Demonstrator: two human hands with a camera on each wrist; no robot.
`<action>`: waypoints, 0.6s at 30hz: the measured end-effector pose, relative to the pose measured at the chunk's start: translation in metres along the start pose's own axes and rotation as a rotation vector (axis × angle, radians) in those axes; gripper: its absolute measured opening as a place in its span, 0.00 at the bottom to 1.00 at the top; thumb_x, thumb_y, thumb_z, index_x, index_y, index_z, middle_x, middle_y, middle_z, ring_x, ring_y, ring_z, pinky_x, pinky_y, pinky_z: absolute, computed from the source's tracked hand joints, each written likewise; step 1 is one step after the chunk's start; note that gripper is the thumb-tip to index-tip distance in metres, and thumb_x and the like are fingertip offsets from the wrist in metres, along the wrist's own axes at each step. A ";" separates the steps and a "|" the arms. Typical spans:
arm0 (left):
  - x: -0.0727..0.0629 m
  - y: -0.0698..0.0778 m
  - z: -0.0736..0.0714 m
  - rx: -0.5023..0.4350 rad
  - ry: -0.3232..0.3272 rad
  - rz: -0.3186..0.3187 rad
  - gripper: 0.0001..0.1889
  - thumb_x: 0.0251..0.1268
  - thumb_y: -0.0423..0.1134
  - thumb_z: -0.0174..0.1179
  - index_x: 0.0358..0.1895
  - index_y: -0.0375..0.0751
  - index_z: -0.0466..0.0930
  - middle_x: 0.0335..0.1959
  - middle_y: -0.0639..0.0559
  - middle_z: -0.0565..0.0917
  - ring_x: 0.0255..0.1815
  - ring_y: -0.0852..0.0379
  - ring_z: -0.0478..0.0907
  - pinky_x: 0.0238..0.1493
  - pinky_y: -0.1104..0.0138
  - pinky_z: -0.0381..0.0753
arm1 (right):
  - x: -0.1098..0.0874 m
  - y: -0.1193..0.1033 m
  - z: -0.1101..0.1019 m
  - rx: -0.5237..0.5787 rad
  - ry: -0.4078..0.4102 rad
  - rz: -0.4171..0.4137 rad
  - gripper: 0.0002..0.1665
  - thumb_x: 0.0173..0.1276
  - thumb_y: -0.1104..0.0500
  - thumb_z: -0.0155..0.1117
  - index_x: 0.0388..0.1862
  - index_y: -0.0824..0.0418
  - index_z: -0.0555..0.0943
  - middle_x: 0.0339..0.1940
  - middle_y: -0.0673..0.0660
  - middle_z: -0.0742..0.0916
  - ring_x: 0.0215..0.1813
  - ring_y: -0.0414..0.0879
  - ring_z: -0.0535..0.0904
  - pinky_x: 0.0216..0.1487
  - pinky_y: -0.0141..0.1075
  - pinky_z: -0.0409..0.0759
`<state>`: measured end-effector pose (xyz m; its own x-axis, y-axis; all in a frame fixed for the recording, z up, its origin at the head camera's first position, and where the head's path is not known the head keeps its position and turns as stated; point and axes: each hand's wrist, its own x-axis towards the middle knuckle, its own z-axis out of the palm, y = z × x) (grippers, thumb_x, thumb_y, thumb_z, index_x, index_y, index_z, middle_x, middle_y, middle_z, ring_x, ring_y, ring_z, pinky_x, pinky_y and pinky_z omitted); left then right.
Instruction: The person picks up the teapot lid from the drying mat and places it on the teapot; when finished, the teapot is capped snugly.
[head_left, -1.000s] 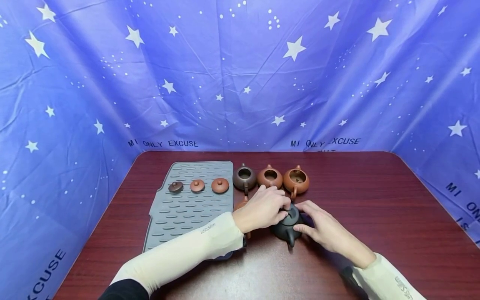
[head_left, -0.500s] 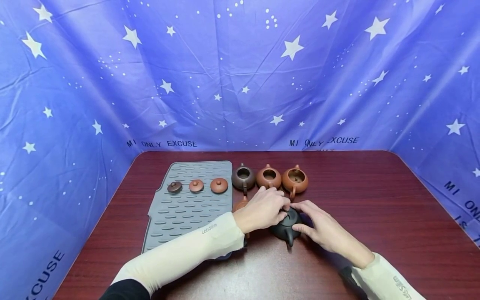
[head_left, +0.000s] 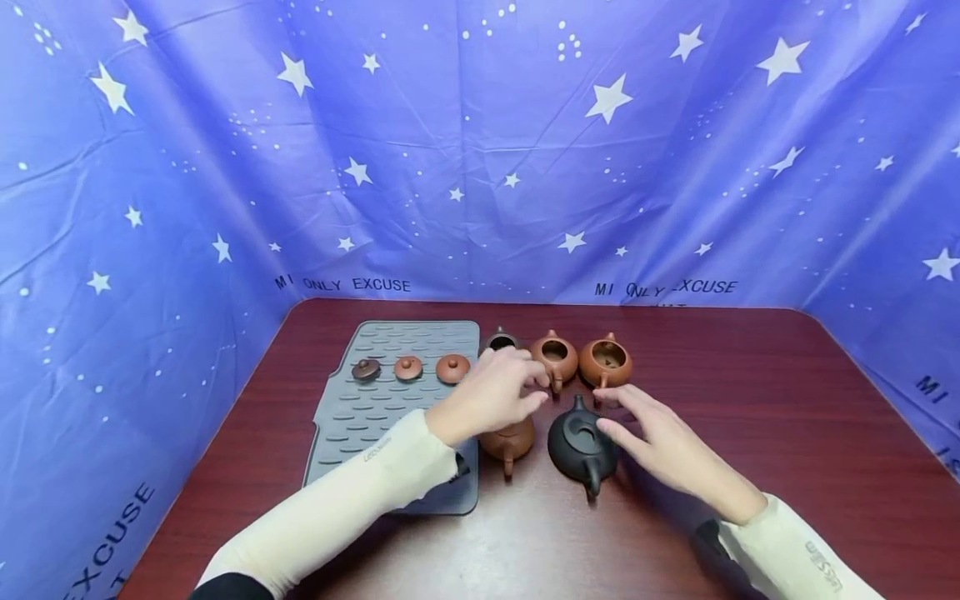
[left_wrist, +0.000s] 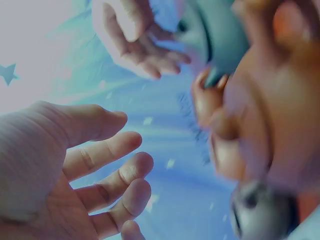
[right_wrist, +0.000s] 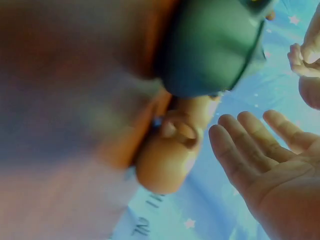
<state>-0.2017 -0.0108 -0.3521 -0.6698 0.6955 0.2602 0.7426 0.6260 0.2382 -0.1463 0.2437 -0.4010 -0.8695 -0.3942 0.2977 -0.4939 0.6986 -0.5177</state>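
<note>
Left hand (head_left: 486,396) loose-fingered, right hand (head_left: 667,442) wide, both empty; latter straying toward nine o'clock could jolt black teapot (head_left: 572,458).

Table (head_left: 720,375) (dark red, wood-grained) | grey mat (head_left: 360,417) | black teapot (head_left: 583,448) | four brown teapots (head_left: 546,370)

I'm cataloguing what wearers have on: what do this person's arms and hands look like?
The left hand and right hand are ungloved. The left sleeve and right sleeve are cream and close-fitting, with small lettering, apparently "LetsSlim" on the right. Black cloth shows above the left sleeve.
</note>
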 end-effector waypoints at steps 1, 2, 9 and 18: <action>-0.002 -0.005 -0.006 -0.020 0.015 -0.019 0.04 0.61 0.43 0.62 0.37 0.51 0.84 0.31 0.62 0.79 0.32 0.62 0.71 0.39 0.64 0.69 | 0.005 -0.002 -0.002 -0.003 -0.007 -0.002 0.21 0.69 0.52 0.59 0.58 0.59 0.74 0.53 0.54 0.80 0.46 0.48 0.81 0.46 0.46 0.78; -0.005 -0.011 -0.012 -0.040 0.026 -0.047 0.04 0.61 0.43 0.62 0.37 0.51 0.84 0.31 0.61 0.79 0.33 0.61 0.71 0.40 0.63 0.69 | 0.011 -0.004 -0.004 -0.013 -0.014 -0.007 0.21 0.69 0.52 0.60 0.58 0.58 0.74 0.53 0.53 0.80 0.46 0.48 0.80 0.46 0.46 0.77; -0.029 -0.058 -0.042 -0.132 0.098 -0.206 0.06 0.60 0.40 0.63 0.39 0.45 0.84 0.33 0.58 0.79 0.36 0.57 0.75 0.40 0.63 0.72 | 0.053 -0.012 -0.004 -0.063 -0.092 -0.125 0.23 0.67 0.51 0.62 0.58 0.61 0.75 0.50 0.53 0.81 0.47 0.44 0.77 0.47 0.43 0.75; -0.080 -0.127 -0.061 -0.121 0.114 -0.479 0.06 0.61 0.40 0.62 0.40 0.47 0.83 0.34 0.54 0.80 0.30 0.56 0.74 0.34 0.61 0.73 | 0.099 -0.011 0.002 -0.071 -0.210 -0.150 0.27 0.65 0.53 0.65 0.59 0.64 0.73 0.53 0.59 0.79 0.54 0.52 0.77 0.53 0.47 0.73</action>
<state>-0.2427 -0.1670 -0.3464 -0.9362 0.2930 0.1941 0.3507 0.8152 0.4610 -0.2270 0.1957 -0.3673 -0.7719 -0.6066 0.1904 -0.6225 0.6603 -0.4202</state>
